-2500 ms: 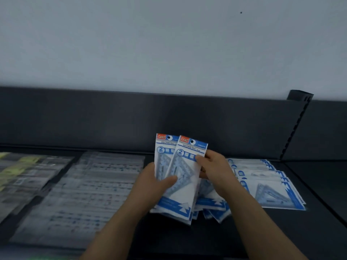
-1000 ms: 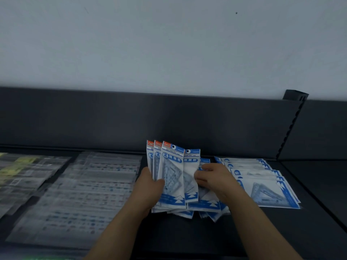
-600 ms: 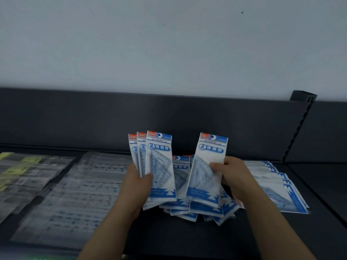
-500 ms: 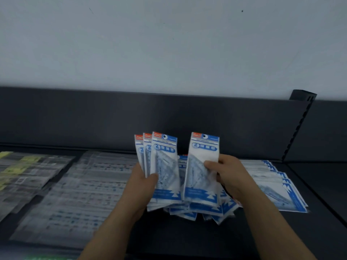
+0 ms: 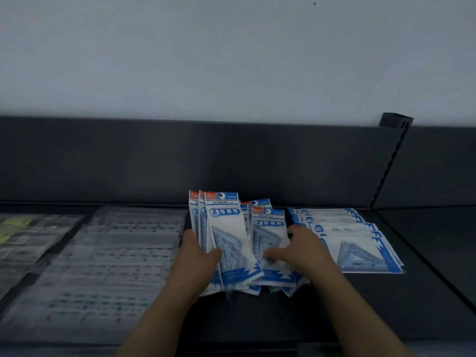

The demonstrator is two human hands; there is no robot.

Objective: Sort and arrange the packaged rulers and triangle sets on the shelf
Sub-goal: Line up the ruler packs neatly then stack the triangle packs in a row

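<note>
My left hand point(image 5: 199, 256) grips a fanned bunch of white and blue triangle set packs point(image 5: 225, 228), held upright over the dark shelf point(image 5: 283, 320), thumb across the front pack. My right hand point(image 5: 300, 249) lies on another triangle set pack point(image 5: 269, 228) atop a loose heap of the same packs, fingers curled over its lower part. A flat stack of triangle set packs point(image 5: 360, 243) turned sideways lies to the right of my right hand.
Clear packs of rulers point(image 5: 113, 266) cover the shelf left of my hands, with more packs bearing yellow labels point(image 5: 18, 228) at the far left. A dark back panel point(image 5: 231, 161) and a slotted upright point(image 5: 389, 163) bound the shelf; a bare bay lies at the right.
My right hand has come down from holding one pack upright and now lies with it on the heap. The bunch in my left hand sits slightly lower and nearer the heap.
</note>
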